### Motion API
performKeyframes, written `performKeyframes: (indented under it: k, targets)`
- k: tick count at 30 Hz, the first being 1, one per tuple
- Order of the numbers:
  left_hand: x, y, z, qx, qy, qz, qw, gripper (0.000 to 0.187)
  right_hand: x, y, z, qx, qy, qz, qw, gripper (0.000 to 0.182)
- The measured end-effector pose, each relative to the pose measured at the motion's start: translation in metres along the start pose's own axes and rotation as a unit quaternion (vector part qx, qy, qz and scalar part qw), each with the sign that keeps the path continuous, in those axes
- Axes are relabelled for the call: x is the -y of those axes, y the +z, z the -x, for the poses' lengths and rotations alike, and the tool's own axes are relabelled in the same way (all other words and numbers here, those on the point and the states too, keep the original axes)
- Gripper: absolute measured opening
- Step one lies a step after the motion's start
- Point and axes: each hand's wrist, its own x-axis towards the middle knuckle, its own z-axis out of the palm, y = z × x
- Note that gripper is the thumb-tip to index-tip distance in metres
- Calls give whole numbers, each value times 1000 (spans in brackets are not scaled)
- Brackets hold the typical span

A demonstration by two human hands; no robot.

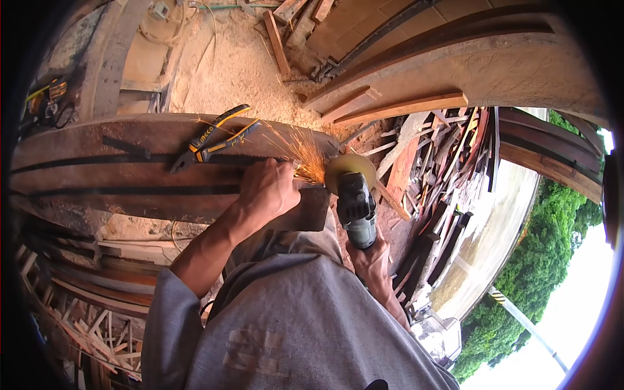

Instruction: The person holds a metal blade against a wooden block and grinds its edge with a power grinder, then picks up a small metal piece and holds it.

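Observation:
My right hand (372,260) is wrapped around the body of an angle grinder (357,207). Its round, yellowish disc (350,170) faces my left hand, and orange sparks (309,156) spray up and leftward from beside it. My left hand (270,187) is closed, its fingers curled on a dark saw blade (237,158) with a toothed edge; the exact grip is hidden under the fingers. The blade lies along a wooden beam (84,179). Farther left, combination pliers (208,140) with yellow and black handles rest on the beam, jaws slightly apart.
A second dark strip (143,191) runs along the beam nearer my body. Scrap wood (448,156) is heaped to the right. Long curved planks (455,65) lie at upper right. Sawdust (227,58) covers the ground beyond the beam, and more timber (104,286) is stacked at lower left.

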Motion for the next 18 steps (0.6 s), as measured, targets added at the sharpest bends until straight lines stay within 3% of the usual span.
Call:
performKeyframes:
  k: [4,10,13,14,16,18]
  targets:
    - [-1,-1,2,-31,16,-14,999,30,-28,34,-17,-17,-119,26,992,35]
    - [6,7,1,-33,30,-11,999,26,-42,40,-27,2,-165,72,984,46]
    - [3,2,0,-31,25,-10,999,23,-102,84,13,-4,-156,174,972,50]
    - [2,1,1,-28,21,-8,999,23,-86,72,2,-4,-155,174,972,50]
    - [3,3,1,-27,21,-11,999,23,-26,28,-36,60,-68,67,994,29]
    - [1,0,1,-29,19,-15,999,23,-15,21,-43,67,-52,53,995,30]
